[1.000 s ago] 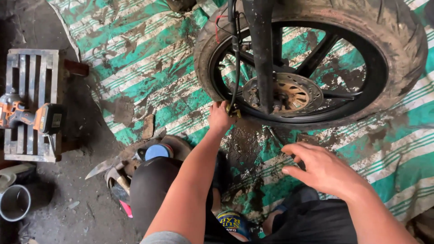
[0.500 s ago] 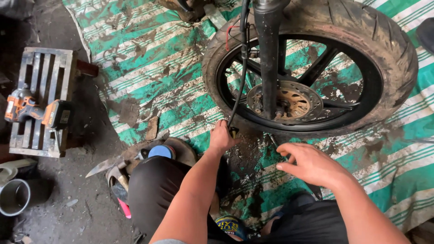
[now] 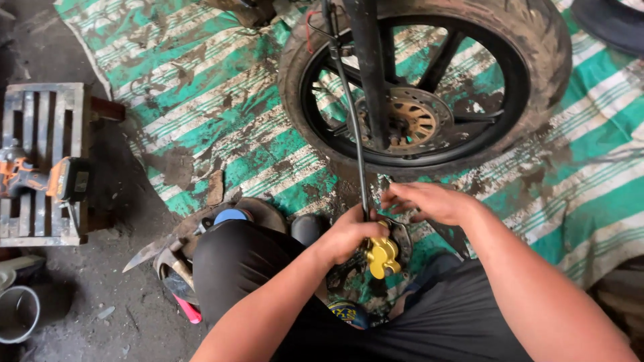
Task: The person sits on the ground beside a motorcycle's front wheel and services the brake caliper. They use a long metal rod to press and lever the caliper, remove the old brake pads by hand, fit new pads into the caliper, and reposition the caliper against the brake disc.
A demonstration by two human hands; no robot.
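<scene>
L hand [image 3: 349, 236] has its grip closed round a yellow brake part [image 3: 383, 257], held low btwn the knees, just below the wheel [image 3: 429, 80]. R hand [image 3: 429, 202] hovers just beside it, fingers curled loosely at the thin black cable [image 3: 352, 127] running up to the wheel; can't tell if it pinches. Striped green mat [image 3: 201, 100] underneath. Cordless drill [image 3: 40, 179] on a pallet [image 3: 40, 107], far left.

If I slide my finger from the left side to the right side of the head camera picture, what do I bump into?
Grey bucket → orange power tool on the wooden pallet → left hand → yellow brake part → right hand → second tyre at the top corner.
</scene>
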